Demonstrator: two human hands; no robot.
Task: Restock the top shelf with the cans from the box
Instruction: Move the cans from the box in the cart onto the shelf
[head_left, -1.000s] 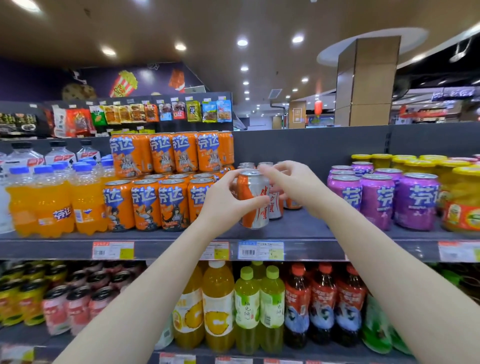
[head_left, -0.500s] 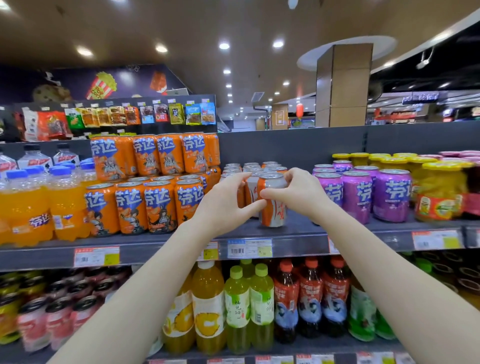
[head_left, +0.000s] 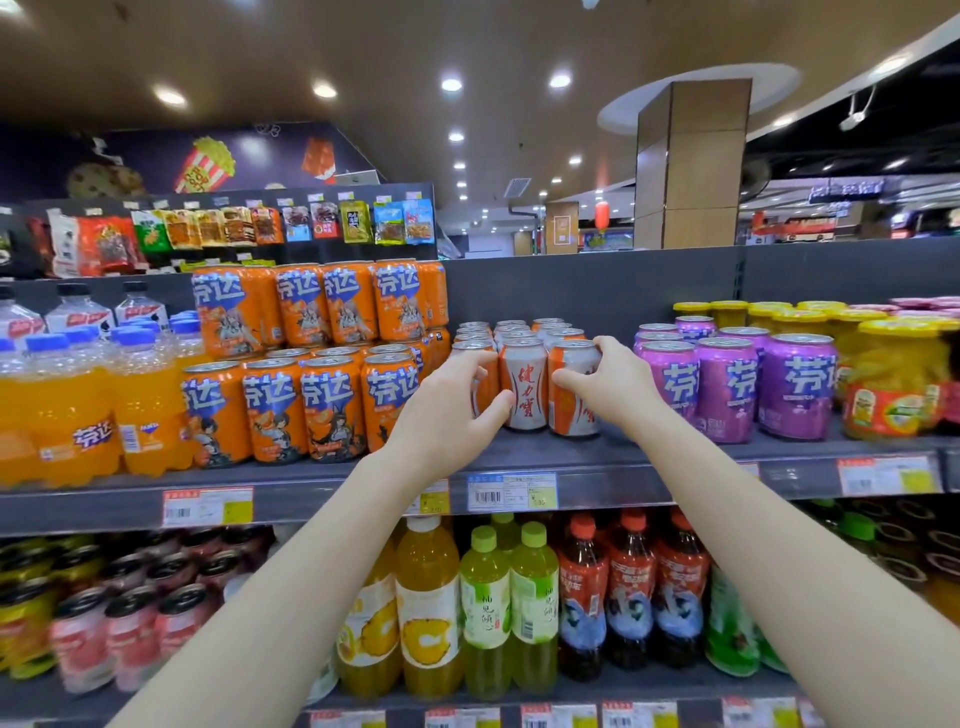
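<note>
Head view: left hand (head_left: 447, 415) grips the left can (head_left: 490, 383), right hand (head_left: 618, 387) grips the right can (head_left: 574, 410), on the top shelf (head_left: 571, 453).

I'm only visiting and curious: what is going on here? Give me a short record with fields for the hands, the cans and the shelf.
Place: shop drinks aisle, top shelf
Left hand: holds the left front can
Right hand: holds the right front can
Between them: middle can, upright, white and orange
Behind: more rows of the same cans
Neighbours: orange Fanta cans on the left, purple Fanta cans on the right
Box: not in view
</note>
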